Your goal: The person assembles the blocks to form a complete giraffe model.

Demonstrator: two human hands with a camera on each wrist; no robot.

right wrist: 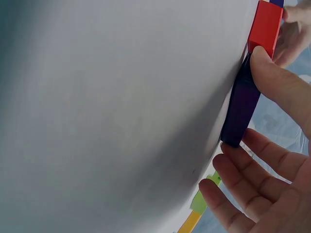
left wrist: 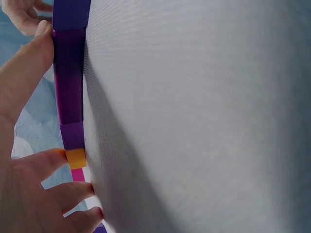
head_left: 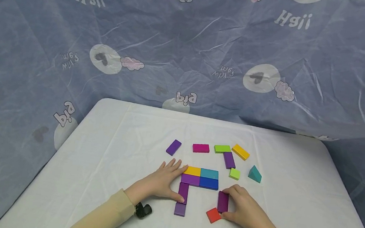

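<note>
My left hand (head_left: 165, 180) spreads over the left side of a flat block arrangement. Its thumb touches a plum block (head_left: 183, 191), and its index finger reaches the yellow block (head_left: 193, 171) at the top left. Beside and below that are a teal-blue block (head_left: 209, 174), a purple block (head_left: 190, 180) and a dark blue block (head_left: 209, 183). A short violet block (head_left: 180, 209) adjoins the plum one's near end. My right hand (head_left: 246, 209) pinches a dark purple block (right wrist: 241, 104) end to end between thumb and fingers. A red block (right wrist: 265, 26) lies by that thumb.
Farther back lie a violet block (head_left: 173, 147), a pink block (head_left: 200, 148), a green block (head_left: 222, 149), an orange-yellow block (head_left: 241, 152), a purple block (head_left: 229, 160), a small lime block (head_left: 234, 173) and a teal triangular block (head_left: 255, 174). A patterned cloth (head_left: 184, 45) hangs behind the white table (head_left: 132, 130).
</note>
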